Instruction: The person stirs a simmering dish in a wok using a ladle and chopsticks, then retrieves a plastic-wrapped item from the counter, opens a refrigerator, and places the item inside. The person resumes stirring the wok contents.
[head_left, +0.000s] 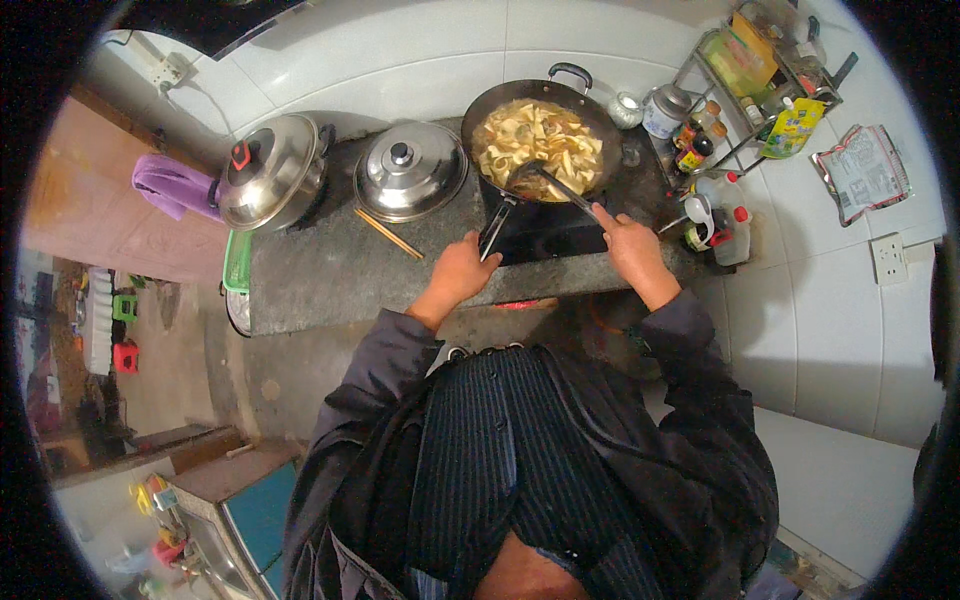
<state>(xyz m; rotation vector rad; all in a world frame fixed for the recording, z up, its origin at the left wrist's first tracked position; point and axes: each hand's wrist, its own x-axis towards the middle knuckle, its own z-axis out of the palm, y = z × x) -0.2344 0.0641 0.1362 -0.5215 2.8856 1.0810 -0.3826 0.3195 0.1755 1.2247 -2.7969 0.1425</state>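
A dark wok full of pale, flat food pieces in broth stands on a black cooktop. My left hand grips the wok's long handle near its end. In my right hand is the handle of a cooking ladle or spatula. Its dark head rests in the food at the wok's near side, partly hidden by the broth. Left of the wok, a domed steel lid lies on the stone counter, with a pair of wooden chopsticks just in front of it.
A lidded steel pot stands at the counter's left, beside a purple towel. To the right are a glass jar, a lidded canister, sauce bottles and a metal rack. A tiled wall runs behind.
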